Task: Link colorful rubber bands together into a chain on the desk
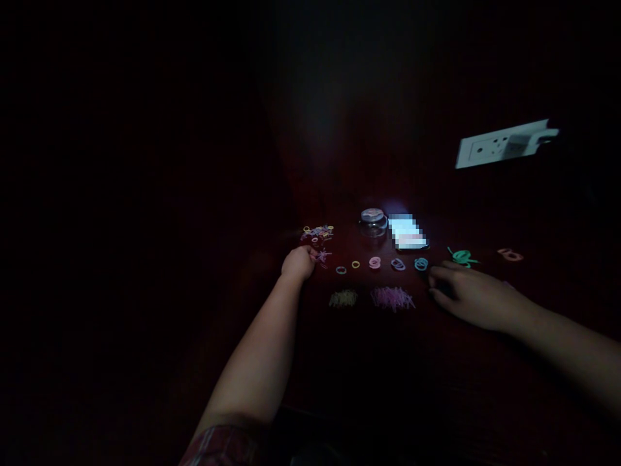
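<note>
In the head view my left hand (299,262) is closed, its fingertips pinching a small bunch of purple elastic bands (323,257) low over the dark table. Just beyond it lies a loose heap of mixed-colour bands (317,232). My right hand (473,294) rests palm down with fingers curved and thumb apart; nothing shows between them. Its fingertips are beside a little coil of teal bands (421,264), and green bands (460,257) lie behind its knuckles. A row continues leftward with lavender (398,264), pink (374,263) and yellow bands (356,264).
Nearer me are a yellowish pile (343,298) and a pink-purple pile (392,298) of bands. A lidded clear jar (373,222) and a lit phone (407,232) stand at the back. Orange bands (510,255) lie far right. A socket panel (504,145) is on the wall.
</note>
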`<state>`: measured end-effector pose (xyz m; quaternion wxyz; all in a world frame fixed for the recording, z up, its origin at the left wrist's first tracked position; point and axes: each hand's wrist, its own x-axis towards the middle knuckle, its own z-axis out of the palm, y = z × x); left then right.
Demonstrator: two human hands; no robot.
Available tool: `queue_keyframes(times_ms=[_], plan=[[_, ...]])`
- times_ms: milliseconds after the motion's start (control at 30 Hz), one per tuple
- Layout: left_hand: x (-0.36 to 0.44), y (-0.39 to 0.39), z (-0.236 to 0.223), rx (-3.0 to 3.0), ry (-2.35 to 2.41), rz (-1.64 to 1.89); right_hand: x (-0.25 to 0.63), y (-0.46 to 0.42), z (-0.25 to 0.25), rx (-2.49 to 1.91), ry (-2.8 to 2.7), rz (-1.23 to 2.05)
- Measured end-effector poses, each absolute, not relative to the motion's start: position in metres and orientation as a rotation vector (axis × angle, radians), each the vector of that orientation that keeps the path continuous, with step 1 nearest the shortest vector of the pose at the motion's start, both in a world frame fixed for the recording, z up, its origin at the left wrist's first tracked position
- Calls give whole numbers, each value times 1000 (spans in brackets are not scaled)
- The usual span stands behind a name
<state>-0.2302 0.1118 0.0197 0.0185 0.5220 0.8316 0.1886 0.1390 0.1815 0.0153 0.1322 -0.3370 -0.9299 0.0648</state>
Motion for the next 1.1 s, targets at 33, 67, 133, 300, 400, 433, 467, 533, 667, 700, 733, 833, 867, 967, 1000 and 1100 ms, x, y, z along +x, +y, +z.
queue_keyframes(times_ms=[33, 67, 133, 300, 400, 433, 467, 533, 667, 700, 733, 833, 867, 967, 1000, 1100], plan=[[-230, 112, 20, 1617, 2587, 585, 139, 182, 16, -975, -2698, 192], [-230, 112, 20, 1613, 2594, 584, 139, 182, 16, -968, -2694, 196], [-231, 111, 21, 1605, 2610, 577, 140, 183, 18, -948, -2667, 204], [-230, 111, 23, 1586, 2626, 496, 141, 184, 22, -917, -2588, 219], [-228, 111, 24, 1595, 2617, 448, 141, 183, 25, -893, -2569, 219], [-227, 110, 24, 1595, 2617, 437, 141, 183, 26, -886, -2565, 224], [-227, 110, 24, 1592, 2618, 426, 141, 182, 27, -882, -2563, 231], [-225, 110, 24, 1584, 2630, 404, 141, 181, 28, -878, -2564, 247], [-225, 112, 24, 1589, 2653, 367, 141, 180, 29, -866, -2566, 259], [-225, 112, 24, 1592, 2656, 363, 141, 180, 29, -863, -2564, 258], [-225, 113, 24, 1596, 2659, 362, 141, 180, 29, -860, -2564, 256], [-226, 113, 25, 1597, 2677, 378, 141, 180, 30, -869, -2558, 252], [-226, 113, 26, 1597, 2683, 386, 141, 180, 29, -872, -2551, 253], [-225, 111, 27, 1624, 2679, 404, 141, 181, 29, -866, -2534, 266], [-225, 110, 27, 1639, 2669, 404, 141, 181, 28, -860, -2534, 273], [-223, 109, 27, 1666, 2638, 381, 142, 182, 28, -845, -2542, 286]])
